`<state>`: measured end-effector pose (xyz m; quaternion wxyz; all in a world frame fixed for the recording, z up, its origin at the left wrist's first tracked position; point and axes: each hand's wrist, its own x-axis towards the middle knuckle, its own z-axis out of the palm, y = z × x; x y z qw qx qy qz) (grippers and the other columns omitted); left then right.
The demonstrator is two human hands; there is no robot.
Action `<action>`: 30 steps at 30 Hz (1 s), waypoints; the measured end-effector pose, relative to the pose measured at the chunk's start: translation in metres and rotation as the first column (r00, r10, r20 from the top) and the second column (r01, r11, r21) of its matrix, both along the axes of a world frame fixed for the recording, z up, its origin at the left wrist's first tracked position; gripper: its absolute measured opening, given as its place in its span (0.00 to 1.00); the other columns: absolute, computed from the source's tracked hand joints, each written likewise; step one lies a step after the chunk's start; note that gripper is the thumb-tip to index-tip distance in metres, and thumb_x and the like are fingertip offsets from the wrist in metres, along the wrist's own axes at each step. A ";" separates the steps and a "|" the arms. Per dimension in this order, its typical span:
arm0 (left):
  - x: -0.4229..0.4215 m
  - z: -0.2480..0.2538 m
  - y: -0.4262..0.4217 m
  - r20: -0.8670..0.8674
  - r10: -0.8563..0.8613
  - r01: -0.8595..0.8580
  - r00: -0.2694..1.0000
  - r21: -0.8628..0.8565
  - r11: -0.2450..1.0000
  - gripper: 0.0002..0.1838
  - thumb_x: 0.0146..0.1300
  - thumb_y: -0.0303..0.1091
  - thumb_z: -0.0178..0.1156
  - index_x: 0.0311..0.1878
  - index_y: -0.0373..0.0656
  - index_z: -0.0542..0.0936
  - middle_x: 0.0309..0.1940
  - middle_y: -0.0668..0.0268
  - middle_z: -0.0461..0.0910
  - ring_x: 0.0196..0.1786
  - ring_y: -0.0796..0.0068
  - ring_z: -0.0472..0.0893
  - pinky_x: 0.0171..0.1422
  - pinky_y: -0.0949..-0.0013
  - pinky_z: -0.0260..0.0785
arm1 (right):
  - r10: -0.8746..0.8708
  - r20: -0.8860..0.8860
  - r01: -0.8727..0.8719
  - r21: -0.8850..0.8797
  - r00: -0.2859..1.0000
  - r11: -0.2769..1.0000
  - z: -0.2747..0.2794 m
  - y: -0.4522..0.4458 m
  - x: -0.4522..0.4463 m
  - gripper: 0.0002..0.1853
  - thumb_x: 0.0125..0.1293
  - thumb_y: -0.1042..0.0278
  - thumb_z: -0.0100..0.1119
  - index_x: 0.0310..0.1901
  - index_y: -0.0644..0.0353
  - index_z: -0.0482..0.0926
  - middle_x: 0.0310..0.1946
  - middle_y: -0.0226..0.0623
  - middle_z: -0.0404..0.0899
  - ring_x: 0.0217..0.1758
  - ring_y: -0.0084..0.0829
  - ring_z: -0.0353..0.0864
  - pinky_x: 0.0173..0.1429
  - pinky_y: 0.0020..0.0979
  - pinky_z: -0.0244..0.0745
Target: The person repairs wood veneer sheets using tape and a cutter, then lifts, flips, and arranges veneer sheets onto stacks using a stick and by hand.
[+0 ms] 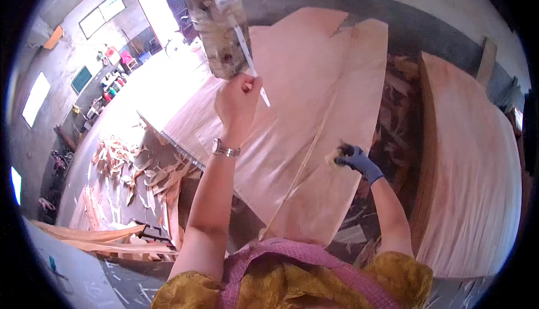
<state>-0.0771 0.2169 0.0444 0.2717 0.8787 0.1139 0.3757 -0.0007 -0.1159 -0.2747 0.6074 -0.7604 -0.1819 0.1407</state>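
My left hand point(238, 98), bare with a metal watch on the wrist, is closed on a narrow white strip point(243, 42) of what looks like tape. The strip hangs down past a worn, brownish block point(224, 45) above the hand. Below spreads a large thin wood veneer sheet point(303, 78), with a long narrow split or seam running diagonally across it. My right hand point(359, 162), in a blue-grey glove with dark fingertips, is curled at the sheet's right side around a small beige and dark lump point(335, 158), too unclear to name.
A tall stack of veneer sheets point(469, 168) stands on the right, with torn veneer scraps point(396, 92) in the gap beside it. More scraps point(120, 154) litter the floor at left. Bottles point(117, 86) line the far wall near a bright doorway point(147, 5).
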 end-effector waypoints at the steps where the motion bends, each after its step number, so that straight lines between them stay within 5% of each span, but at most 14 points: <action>1: -0.001 -0.001 -0.001 0.011 -0.016 0.016 1.000 -0.009 1.000 0.14 0.56 0.49 0.66 0.30 0.48 0.84 0.22 0.64 0.83 0.27 0.62 0.82 0.31 0.60 0.70 | -0.026 -0.029 0.027 0.020 0.999 0.999 0.062 0.010 -0.004 0.29 0.55 0.59 0.73 0.58 0.56 0.77 0.36 0.27 0.82 0.29 0.19 0.76 0.31 0.25 0.72; 3: 0.000 -0.003 0.000 0.059 -0.031 0.029 0.998 0.034 0.999 0.14 0.57 0.48 0.66 0.30 0.48 0.85 0.18 0.66 0.81 0.22 0.68 0.80 0.29 0.63 0.69 | -0.029 -0.026 0.031 0.084 0.999 0.996 0.183 0.032 -0.013 0.28 0.58 0.61 0.72 0.60 0.57 0.76 0.35 0.25 0.81 0.24 0.12 0.70 0.24 0.17 0.63; 5: -0.002 -0.004 0.000 0.080 -0.053 0.049 0.995 0.048 0.998 0.13 0.58 0.48 0.66 0.31 0.48 0.86 0.16 0.67 0.80 0.20 0.71 0.80 0.27 0.65 0.68 | -0.088 0.271 -0.054 0.478 0.959 0.877 0.237 0.070 0.007 0.25 0.63 0.63 0.67 0.61 0.55 0.75 0.29 0.24 0.80 0.19 0.13 0.68 0.21 0.17 0.63; 8: -0.005 -0.003 -0.002 0.077 -0.084 0.082 0.994 0.025 0.996 0.13 0.58 0.48 0.66 0.31 0.48 0.85 0.16 0.67 0.80 0.20 0.70 0.80 0.28 0.64 0.68 | -0.144 0.244 0.018 0.454 0.959 0.891 0.364 0.106 -0.008 0.16 0.63 0.63 0.66 0.51 0.57 0.78 0.26 0.22 0.73 0.17 0.13 0.65 0.21 0.19 0.62; 12: -0.008 0.000 -0.003 0.056 -0.093 0.091 0.994 0.036 0.995 0.13 0.59 0.48 0.65 0.30 0.48 0.85 0.16 0.68 0.80 0.20 0.69 0.80 0.28 0.63 0.68 | -0.166 0.449 -0.160 0.603 0.878 0.781 0.467 0.172 -0.039 0.16 0.61 0.61 0.69 0.49 0.55 0.79 0.27 0.20 0.74 0.18 0.12 0.64 0.21 0.17 0.59; 15: -0.010 0.002 -0.003 0.038 -0.109 0.107 0.993 0.041 0.993 0.13 0.59 0.48 0.65 0.30 0.49 0.85 0.18 0.67 0.81 0.22 0.67 0.81 0.30 0.61 0.69 | -0.100 0.563 -0.303 0.575 0.821 0.760 0.488 0.208 -0.014 0.22 0.57 0.61 0.74 0.49 0.62 0.80 0.36 0.29 0.82 0.35 0.18 0.77 0.38 0.22 0.75; 18: -0.008 0.001 -0.002 0.055 -0.094 0.091 0.994 0.051 0.995 0.13 0.58 0.47 0.65 0.30 0.48 0.84 0.20 0.65 0.82 0.26 0.64 0.82 0.31 0.59 0.70 | -0.150 0.658 -0.272 0.493 0.737 0.826 0.495 0.227 0.003 0.21 0.57 0.62 0.74 0.47 0.64 0.79 0.36 0.30 0.82 0.40 0.20 0.79 0.47 0.24 0.76; 21: -0.010 0.006 -0.002 0.010 -0.092 0.092 0.996 0.028 0.995 0.12 0.56 0.47 0.65 0.32 0.49 0.84 0.24 0.62 0.83 0.31 0.58 0.83 0.35 0.55 0.72 | -0.208 0.793 -0.371 0.477 0.573 0.797 0.498 0.240 0.018 0.21 0.58 0.60 0.73 0.47 0.64 0.79 0.38 0.31 0.82 0.40 0.20 0.79 0.47 0.24 0.76; 24: -0.008 0.008 0.001 -0.006 -0.099 0.099 0.995 0.020 0.995 0.11 0.55 0.45 0.64 0.32 0.49 0.84 0.26 0.61 0.84 0.33 0.56 0.83 0.37 0.53 0.73 | -0.177 0.803 -0.371 0.444 0.570 0.816 0.495 0.247 0.028 0.24 0.55 0.57 0.75 0.46 0.64 0.79 0.39 0.34 0.82 0.42 0.22 0.79 0.48 0.27 0.77; 27: -0.004 0.006 0.003 0.001 -0.120 0.120 0.993 0.035 0.992 0.10 0.55 0.44 0.64 0.31 0.48 0.84 0.27 0.60 0.84 0.34 0.55 0.83 0.37 0.53 0.72 | -0.220 0.842 -0.189 0.350 0.492 0.917 0.488 0.253 0.038 0.26 0.51 0.57 0.77 0.46 0.63 0.78 0.41 0.38 0.83 0.45 0.29 0.81 0.52 0.31 0.77; 30: 0.000 0.007 0.005 0.017 -0.126 0.125 0.992 0.065 0.990 0.11 0.54 0.43 0.65 0.30 0.47 0.83 0.24 0.60 0.82 0.31 0.56 0.83 0.35 0.55 0.72 | -0.267 0.901 -0.218 0.352 0.343 0.910 0.479 0.260 0.051 0.28 0.51 0.53 0.75 0.49 0.60 0.78 0.46 0.43 0.82 0.50 0.37 0.82 0.57 0.35 0.75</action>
